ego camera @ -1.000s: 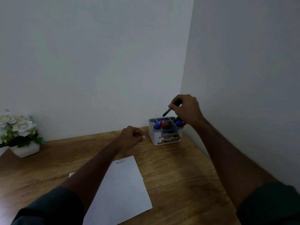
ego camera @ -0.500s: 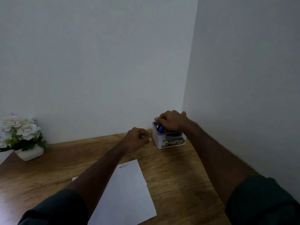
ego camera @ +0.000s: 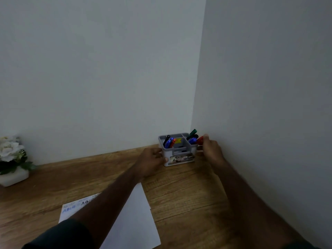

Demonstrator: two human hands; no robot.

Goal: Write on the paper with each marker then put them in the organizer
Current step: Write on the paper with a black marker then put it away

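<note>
Flanking organizer (ego camera: 179, 155): left hand (ego camera: 151, 159), right hand (ego camera: 212, 150).

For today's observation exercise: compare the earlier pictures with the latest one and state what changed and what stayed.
The right hand let the black marker go into the organizer and moved to its right side. The left hand reached forward to its left side. The paper and flower pot stayed put.
</note>
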